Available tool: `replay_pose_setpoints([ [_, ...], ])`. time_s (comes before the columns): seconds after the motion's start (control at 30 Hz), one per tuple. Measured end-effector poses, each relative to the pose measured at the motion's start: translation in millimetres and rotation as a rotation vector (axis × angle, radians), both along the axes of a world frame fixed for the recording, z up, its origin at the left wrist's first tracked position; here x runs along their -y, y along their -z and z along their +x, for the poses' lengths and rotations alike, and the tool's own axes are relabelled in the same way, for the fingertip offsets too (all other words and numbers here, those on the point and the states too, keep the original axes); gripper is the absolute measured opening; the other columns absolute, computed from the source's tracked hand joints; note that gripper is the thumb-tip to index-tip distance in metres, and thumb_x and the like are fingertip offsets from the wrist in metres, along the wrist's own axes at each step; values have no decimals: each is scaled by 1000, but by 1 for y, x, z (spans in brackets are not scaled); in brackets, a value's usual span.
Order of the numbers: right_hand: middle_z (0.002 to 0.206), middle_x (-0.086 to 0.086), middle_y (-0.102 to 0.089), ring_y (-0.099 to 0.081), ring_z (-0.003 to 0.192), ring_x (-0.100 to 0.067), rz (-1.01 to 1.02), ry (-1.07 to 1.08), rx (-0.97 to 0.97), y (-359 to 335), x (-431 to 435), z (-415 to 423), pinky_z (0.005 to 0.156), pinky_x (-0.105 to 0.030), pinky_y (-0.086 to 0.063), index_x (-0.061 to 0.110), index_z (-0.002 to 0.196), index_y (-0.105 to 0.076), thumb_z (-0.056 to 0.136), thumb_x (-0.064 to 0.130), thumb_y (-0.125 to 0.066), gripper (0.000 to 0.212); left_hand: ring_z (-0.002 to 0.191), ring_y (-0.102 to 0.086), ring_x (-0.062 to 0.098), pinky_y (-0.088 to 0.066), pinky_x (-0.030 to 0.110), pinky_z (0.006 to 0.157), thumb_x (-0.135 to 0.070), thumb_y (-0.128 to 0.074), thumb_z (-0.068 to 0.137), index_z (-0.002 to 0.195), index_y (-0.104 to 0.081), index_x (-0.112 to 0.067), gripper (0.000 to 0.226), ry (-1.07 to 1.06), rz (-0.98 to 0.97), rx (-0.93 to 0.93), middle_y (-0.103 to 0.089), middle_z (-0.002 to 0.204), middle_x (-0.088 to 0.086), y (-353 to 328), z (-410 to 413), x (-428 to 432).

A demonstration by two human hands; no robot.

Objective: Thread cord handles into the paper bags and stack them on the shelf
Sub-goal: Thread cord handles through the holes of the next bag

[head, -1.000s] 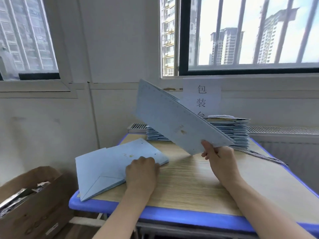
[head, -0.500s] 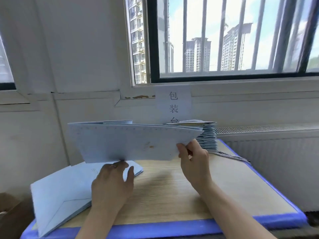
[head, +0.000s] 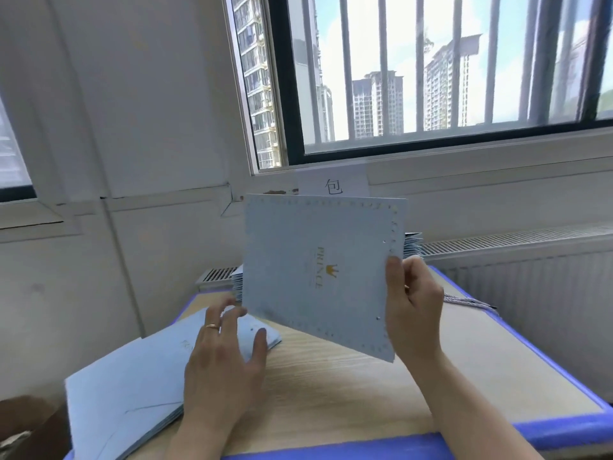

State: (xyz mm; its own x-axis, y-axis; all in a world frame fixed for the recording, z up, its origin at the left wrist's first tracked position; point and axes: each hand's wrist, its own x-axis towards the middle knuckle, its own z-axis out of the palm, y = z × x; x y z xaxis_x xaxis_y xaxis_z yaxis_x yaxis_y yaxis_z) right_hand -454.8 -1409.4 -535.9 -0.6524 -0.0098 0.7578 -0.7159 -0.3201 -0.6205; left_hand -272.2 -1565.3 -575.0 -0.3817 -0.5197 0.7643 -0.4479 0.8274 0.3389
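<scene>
Open room: bare surface [head: 348, 386] at centre and front right. Left front is taken up by a flat pile of bags [head: 126, 386]. The held bag [head: 318, 270], upright, screens the rear stack [head: 413, 242] behind it. Cords [head: 471, 302] lie at the back right.

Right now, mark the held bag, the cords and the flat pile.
held bag [head: 318, 270]: head view, printed front face.
cords [head: 471, 302]: head view, mid-strands.
flat pile [head: 126, 386]: head view, top bag's face.

a small packing workroom, high up: a plain wood-topped surface [head: 348, 393] with blue edging, piles of flat pale-blue paper bags [head: 126, 386], a paper sign [head: 333, 185] taped beneath a barred window [head: 431, 78], tower blocks [head: 378, 104] outside.
</scene>
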Motion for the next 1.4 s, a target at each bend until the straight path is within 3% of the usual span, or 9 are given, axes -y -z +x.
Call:
replay_pose_setpoints([
  [0.17, 54, 5, -37, -26, 48, -8, -31, -74, -10, 2, -2, 1, 44, -40, -23, 25, 66, -34, 96, 44, -48, 38, 106, -61, 14, -58, 41, 67, -54, -49, 86, 120, -52, -23, 46, 174, -22, -18, -45, 138, -15, 0, 1, -5],
  [0.3, 50, 9, -35, -26, 46, -11, -6, -134, -12, 3, -1, -1, 42, -36, -20, 28, 66, -38, 93, 52, -48, 37, 106, -60, 5, -59, 33, 65, -51, -53, 85, 123, -48, -31, 44, 334, -55, -55, -43, 144, -20, -8, -4, -15],
  [0.47, 55, 4, -41, -32, 47, -23, -45, -325, -20, 2, 1, 9, 43, -37, -25, 29, 69, -42, 89, 69, -52, 46, 133, -41, -5, -53, 38, 92, -61, -51, 82, 140, -40, -37, 63, 470, 47, -198, -29, 155, -25, -29, -30, -32],
  [0.6, 81, 9, -65, -59, 68, -13, 151, -592, -230, 3, -1, 21, 55, -33, -43, 30, 90, -60, 95, 48, -55, 19, 139, -38, 0, -51, 37, 97, -61, -49, 83, 148, -34, -36, 71, 632, 73, -226, -26, 160, -14, -23, -42, -46],
  [0.73, 123, -4, -60, -61, 110, -27, 368, -610, -362, 2, 2, 31, 73, -42, -57, 9, 120, -62, 93, 41, -57, 42, 131, -52, 13, -50, 21, 92, -75, -41, 88, 150, -31, -36, 74, 748, 199, -238, -45, 151, -3, -14, -36, -54],
  [0.87, 127, -1, -54, -55, 118, -27, 403, -608, -359, 7, 8, 37, 80, -32, -58, 11, 121, -58, 92, 31, -58, 35, 130, -51, 5, -39, 7, 95, -68, -29, 97, 150, -36, -20, 72, 771, 241, -275, -51, 143, -15, -15, -29, -57],
  [1.03, 138, 6, -46, -48, 131, -23, 474, -645, -322, 11, 10, 37, 97, -39, -54, 18, 129, -53, 92, 35, -62, 42, 135, -40, -5, -31, 5, 101, -70, -27, 94, 147, -36, -33, 66, 723, 338, -323, -45, 143, -31, -10, -30, -56],
  [1.23, 149, 8, -36, -41, 138, -22, 566, -711, -303, 15, 13, 36, 103, -44, -51, 18, 142, -43, 90, 25, -72, 60, 131, -51, 12, -44, 12, 92, -75, -46, 86, 147, -39, -26, 79, 781, 428, -407, -55, 139, -10, -17, -30, -56],
  [1.4, 153, 11, -32, -40, 140, -18, 580, -728, -278, 16, 13, 36, 101, -43, -52, 19, 144, -39, 89, 27, -73, 65, 132, -50, 15, -46, 12, 90, -61, -46, 91, 144, -40, -33, 61, 781, 404, -378, -54, 140, -10, -16, -30, -53],
])
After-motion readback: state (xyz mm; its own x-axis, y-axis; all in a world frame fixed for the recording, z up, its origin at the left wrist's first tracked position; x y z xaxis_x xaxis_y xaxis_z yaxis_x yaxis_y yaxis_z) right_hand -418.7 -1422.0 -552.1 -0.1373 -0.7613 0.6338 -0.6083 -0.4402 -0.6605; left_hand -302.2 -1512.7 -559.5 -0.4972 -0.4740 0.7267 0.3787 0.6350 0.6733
